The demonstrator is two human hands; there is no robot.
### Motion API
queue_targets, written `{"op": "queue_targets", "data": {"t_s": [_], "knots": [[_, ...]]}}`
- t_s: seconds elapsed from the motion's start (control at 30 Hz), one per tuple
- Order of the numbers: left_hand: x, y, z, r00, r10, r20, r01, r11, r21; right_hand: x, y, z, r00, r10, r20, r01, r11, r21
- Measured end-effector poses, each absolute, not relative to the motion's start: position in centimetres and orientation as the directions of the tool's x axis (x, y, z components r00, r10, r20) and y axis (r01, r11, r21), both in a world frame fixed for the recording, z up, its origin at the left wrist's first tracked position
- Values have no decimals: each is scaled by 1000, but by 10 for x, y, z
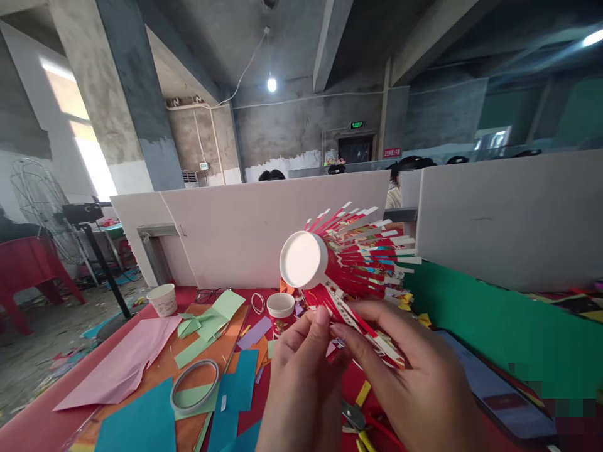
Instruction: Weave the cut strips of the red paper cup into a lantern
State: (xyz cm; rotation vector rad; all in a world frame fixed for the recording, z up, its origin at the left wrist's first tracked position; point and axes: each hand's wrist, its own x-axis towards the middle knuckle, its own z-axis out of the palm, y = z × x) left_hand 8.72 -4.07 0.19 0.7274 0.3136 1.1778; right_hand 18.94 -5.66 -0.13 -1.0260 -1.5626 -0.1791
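Fringed cup (306, 259), print illegible, in L hand (301, 386), R hand (426, 383).

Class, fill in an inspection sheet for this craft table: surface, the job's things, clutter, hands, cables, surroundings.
Surface: red table, largely covered by paper sheets.
Job's things: fringed paper cup, red, held up, base toward camera, cut strips fanned out.
Clutter: pink paper, teal paper, tape roll, small paper cup, white cup, scissors, eyeglasses.
Hands: left hand and right hand both pinch the cup's strips.
Cables: white wire hangs across the ceiling near the bulb.
Surroundings: white partitions, standing fan, concrete pillars.
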Motion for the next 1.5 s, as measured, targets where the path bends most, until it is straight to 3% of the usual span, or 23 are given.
{"op": "queue_targets", "data": {"t_s": [0.17,0.43,0.67,0.9,1.07,1.23,1.37,1.5], "knots": [[86,-44,3,406,905,127,-726,235,646,196,-57,-4,-34,434,900,727,629,-277],[84,-50,7,408,905,121,-729,243,640,181,-56,5,208,477,854,635,599,-489],[85,-45,1,366,922,128,-764,219,607,177,-60,5,267,481,835,574,617,-539],[88,-41,-3,294,953,73,-799,203,566,176,-61,-9,222,502,836,540,651,-534],[89,-45,1,223,973,58,-794,147,590,162,-60,-12,432,563,705,295,650,-700],[95,-52,0,163,986,32,-797,112,594,165,-63,-13,442,754,486,-6,544,-839],[110,-59,-12,-7,996,90,-737,-66,672,175,-63,-13,434,836,335,-306,486,-819],[116,-58,-16,-153,972,179,-576,-235,783,181,-60,-9,358,887,292,-438,436,-786]]}}
